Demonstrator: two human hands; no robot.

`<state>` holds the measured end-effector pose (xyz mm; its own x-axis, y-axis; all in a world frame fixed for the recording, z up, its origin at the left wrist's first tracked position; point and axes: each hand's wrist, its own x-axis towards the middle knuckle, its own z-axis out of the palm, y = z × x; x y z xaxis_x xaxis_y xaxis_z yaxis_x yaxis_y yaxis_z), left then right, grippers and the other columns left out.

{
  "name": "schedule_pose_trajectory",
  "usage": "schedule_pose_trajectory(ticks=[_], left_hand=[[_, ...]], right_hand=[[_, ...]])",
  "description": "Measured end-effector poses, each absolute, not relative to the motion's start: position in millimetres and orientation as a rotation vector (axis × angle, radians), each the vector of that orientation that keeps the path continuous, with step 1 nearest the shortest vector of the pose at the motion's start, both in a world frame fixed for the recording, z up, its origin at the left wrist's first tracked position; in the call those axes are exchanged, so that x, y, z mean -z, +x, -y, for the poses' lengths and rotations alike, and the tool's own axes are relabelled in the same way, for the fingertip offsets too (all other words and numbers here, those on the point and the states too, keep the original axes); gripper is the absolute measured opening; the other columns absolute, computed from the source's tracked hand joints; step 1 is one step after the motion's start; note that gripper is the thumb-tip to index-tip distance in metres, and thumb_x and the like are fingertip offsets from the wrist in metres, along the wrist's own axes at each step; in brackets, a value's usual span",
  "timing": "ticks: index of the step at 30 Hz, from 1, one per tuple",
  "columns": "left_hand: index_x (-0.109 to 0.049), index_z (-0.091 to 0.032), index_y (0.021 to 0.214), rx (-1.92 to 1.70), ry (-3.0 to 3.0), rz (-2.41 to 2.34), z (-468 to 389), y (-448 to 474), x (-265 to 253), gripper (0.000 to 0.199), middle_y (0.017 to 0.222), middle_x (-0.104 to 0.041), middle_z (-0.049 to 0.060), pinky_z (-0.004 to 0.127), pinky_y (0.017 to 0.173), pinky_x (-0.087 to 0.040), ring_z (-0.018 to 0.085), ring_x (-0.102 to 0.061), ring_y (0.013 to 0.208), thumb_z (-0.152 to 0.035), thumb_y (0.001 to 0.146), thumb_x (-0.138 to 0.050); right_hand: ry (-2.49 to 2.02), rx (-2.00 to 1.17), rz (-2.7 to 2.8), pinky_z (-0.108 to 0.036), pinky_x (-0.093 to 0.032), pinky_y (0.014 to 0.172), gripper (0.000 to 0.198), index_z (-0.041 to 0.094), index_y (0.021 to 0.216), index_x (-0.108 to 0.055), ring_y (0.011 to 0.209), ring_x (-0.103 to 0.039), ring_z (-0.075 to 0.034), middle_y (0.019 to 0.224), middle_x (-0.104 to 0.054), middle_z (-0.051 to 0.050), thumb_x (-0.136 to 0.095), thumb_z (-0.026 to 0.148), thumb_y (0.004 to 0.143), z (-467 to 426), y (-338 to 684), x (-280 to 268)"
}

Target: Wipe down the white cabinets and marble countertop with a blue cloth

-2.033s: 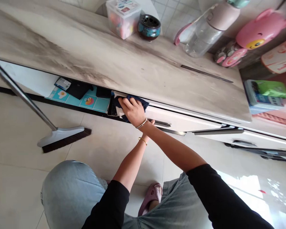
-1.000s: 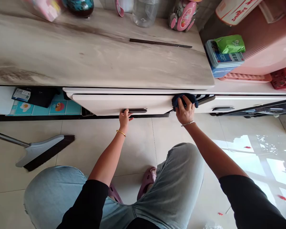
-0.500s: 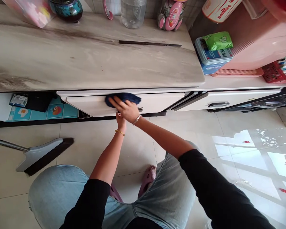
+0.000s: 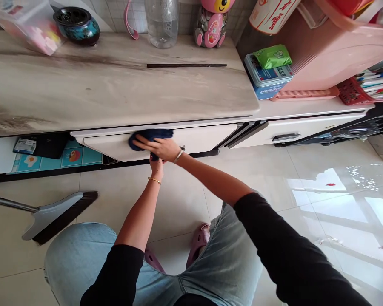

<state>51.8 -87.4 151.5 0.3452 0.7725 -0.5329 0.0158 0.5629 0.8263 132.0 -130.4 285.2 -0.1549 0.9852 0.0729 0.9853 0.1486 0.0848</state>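
Note:
My right hand [image 4: 161, 148] presses a dark blue cloth [image 4: 153, 135] against the white drawer front [image 4: 204, 138], its fingers stretched across the cloth. The drawer is tilted or pulled out a little under the countertop. Just below, my left hand [image 4: 156, 167] is raised to the drawer's lower edge, beside a hanging bit of the cloth. The right hand covers most of its fingers, so its grip is hidden.
On the marbled countertop [image 4: 115, 93] lie a dark thin stick [image 4: 187, 65], a clear bottle [image 4: 162, 25] and a blue-black pot [image 4: 78, 26]. A blue tin [image 4: 268, 80] stands at right. A broom [image 4: 57, 214] is on the floor at left. An open compartment shows teal tiles [image 4: 51, 158].
The view has shifted slightly, so the countertop things appear further left. My right hand and the cloth are a little further left on the drawer front, with a bit of cloth now showing below the hand.

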Motion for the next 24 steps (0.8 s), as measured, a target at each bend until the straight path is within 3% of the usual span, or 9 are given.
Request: schedule_pose_trajectory(ticks=[5, 11, 15, 18, 21, 24], left_hand=[[-0.056, -0.022, 0.106, -0.648, 0.838, -1.078, 89.0, 51.7, -150.2, 0.026, 0.119, -0.067, 0.01, 0.022, 0.064, -0.057, 0.02, -0.074, 0.098, -0.043, 0.091, -0.063], [-0.056, -0.021, 0.102, -0.683, 0.813, -1.055, 90.0, 49.7, -149.3, 0.025, 0.117, -0.064, 0.009, 0.022, 0.061, -0.058, 0.022, -0.076, 0.096, -0.042, 0.09, -0.066], [-0.056, -0.021, 0.1, -0.698, 0.794, -1.066, 90.3, 50.2, -149.3, 0.023, 0.113, -0.062, 0.008, 0.021, 0.061, -0.058, 0.021, -0.076, 0.092, -0.039, 0.091, -0.066], [-0.055, -0.021, 0.099, -0.702, 0.79, -1.077, 90.1, 51.5, -150.0, 0.021, 0.109, -0.062, 0.006, 0.021, 0.061, -0.058, 0.018, -0.076, 0.088, -0.038, 0.091, -0.066], [-0.054, -0.021, 0.097, -0.713, 0.78, -1.093, 90.5, 53.2, -150.7, 0.021, 0.105, -0.06, 0.004, 0.021, 0.063, -0.058, 0.016, -0.074, 0.085, -0.038, 0.09, -0.065], [-0.053, -0.021, 0.096, -0.727, 0.768, -1.106, 91.1, 55.4, -151.3, 0.021, 0.102, -0.058, 0.003, 0.021, 0.065, -0.058, 0.013, -0.072, 0.082, -0.038, 0.09, -0.065]], right_hand=[[-2.284, 0.163, 2.229, -0.031, -0.046, 0.072, 0.063, 0.039, 0.158, -0.041, 0.085, -0.057, -0.016, 0.168, -0.037, -0.001, -0.031, 0.012, 0.102, 195.7, 200.9, -268.1], [-2.654, 0.21, 1.73, -0.035, -0.048, 0.072, 0.051, 0.032, 0.153, -0.053, 0.079, -0.065, -0.019, 0.16, -0.049, -0.011, -0.037, 0.034, 0.105, 269.7, 272.0, -236.0], [-2.757, 0.431, 1.332, -0.046, -0.05, 0.091, 0.054, 0.017, 0.15, -0.057, 0.1, -0.069, -0.03, 0.159, -0.047, -0.021, -0.04, 0.037, 0.102, 324.2, 318.8, -216.3], [-2.679, 0.603, 1.167, -0.053, -0.046, 0.104, 0.059, 0.011, 0.154, -0.049, 0.13, -0.058, -0.037, 0.162, -0.041, -0.025, -0.036, 0.035, 0.102, 345.1, 332.2, -209.0], [-2.596, 0.677, 1.069, -0.053, -0.046, 0.104, 0.063, 0.011, 0.161, -0.037, 0.142, -0.048, -0.038, 0.167, -0.032, -0.023, -0.029, 0.035, 0.103, 335.3, 320.9, -206.7], [-2.52, 0.654, 1.04, -0.05, -0.049, 0.102, 0.063, 0.01, 0.162, -0.034, 0.142, -0.049, -0.036, 0.167, -0.031, -0.024, -0.025, 0.034, 0.104, 305.1, 297.2, -202.7]])
